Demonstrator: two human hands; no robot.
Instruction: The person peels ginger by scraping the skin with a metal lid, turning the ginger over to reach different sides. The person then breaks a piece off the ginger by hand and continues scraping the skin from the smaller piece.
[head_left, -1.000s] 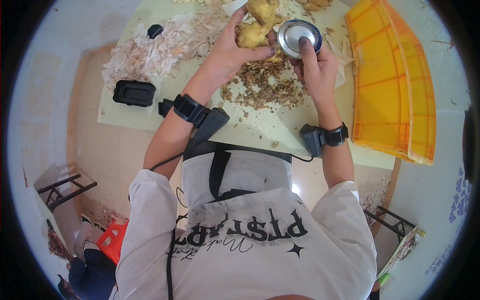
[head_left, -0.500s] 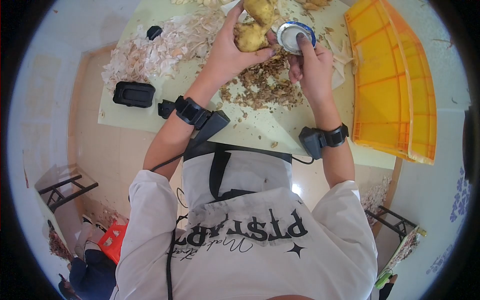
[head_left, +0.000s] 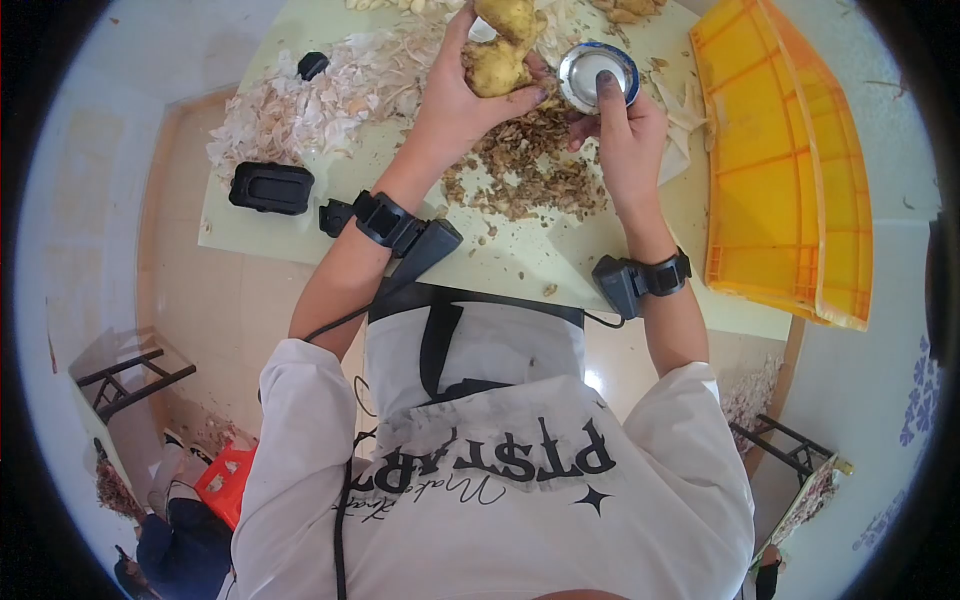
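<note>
My left hand is closed around a knobby, pale yellow piece of ginger, thumb along its near side. Its upper end reaches close to the top edge of the view. In my right hand is a round metal lid with a blue rim; the thumb presses on its inner face. The lid stands just right of the ginger, with a small gap between them. Beneath both hands, brown peel scraps are strewn over the pale table.
A heap of papery whitish peels covers the table's left side, with a black case beside it. An orange plastic crate stands at the right. More brownish root pieces lie at the far edge. Someone in dark clothing is at lower left.
The lid has shifted slightly right, away from the ginger, and faces the camera more. My left hand and the ginger have moved up slightly.
</note>
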